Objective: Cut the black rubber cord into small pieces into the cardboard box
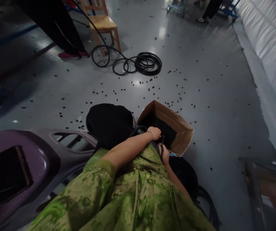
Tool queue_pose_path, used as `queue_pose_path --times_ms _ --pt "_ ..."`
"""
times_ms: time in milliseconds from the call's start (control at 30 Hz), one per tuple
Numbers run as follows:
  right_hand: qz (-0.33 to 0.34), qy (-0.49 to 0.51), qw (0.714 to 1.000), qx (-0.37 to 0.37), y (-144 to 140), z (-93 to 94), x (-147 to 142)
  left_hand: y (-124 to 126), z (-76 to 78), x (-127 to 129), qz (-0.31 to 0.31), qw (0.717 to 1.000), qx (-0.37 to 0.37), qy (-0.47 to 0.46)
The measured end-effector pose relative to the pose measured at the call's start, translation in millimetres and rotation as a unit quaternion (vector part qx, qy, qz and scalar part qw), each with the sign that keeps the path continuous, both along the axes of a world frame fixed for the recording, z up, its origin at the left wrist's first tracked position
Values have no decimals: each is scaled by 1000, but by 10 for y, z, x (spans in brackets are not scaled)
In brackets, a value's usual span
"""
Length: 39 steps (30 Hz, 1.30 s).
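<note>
My left hand [154,132], with a bracelet at the wrist, is closed at the near edge of an open cardboard box [183,131]. A black hose [139,129] runs into its fingers from the left. My right hand [164,153] is just below and to the right, wrapped round a dark tool that looks like scissors [162,148], its narrow end pointing up near the left fingertips. Small black cut pieces [163,126] fill the bottom of the box. The exact cutting point is too small to make out.
Small black rings lie scattered over the grey floor [215,106]. Ahead are a coiled black hose [148,64], a wooden chair [104,23] and a standing person's legs [63,35]. On my left, a phone [6,171] rests on a purple seat [39,154].
</note>
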State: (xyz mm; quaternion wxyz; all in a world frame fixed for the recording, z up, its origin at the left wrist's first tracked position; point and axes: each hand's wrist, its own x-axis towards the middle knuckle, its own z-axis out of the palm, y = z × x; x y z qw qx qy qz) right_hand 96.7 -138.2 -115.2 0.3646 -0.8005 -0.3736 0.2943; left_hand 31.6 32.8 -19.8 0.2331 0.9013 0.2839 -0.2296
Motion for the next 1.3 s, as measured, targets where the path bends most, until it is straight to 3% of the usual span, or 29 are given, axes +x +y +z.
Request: queue_pose_path --times_ms 300,600,1100,1300 --pt "-3 -12 1000 3 -8 3 -4 6 67 -4 19 1000 0 5" --pt "-1 119 993 15 -96 241 3 30 151 -20 67 997 -14 -24" --pt "34 54 998 -6 -131 134 8 -31 161 -5 40 999 -29 -8" --pt "29 39 999 22 -123 130 -21 -48 176 -6 45 998 -35 -7"
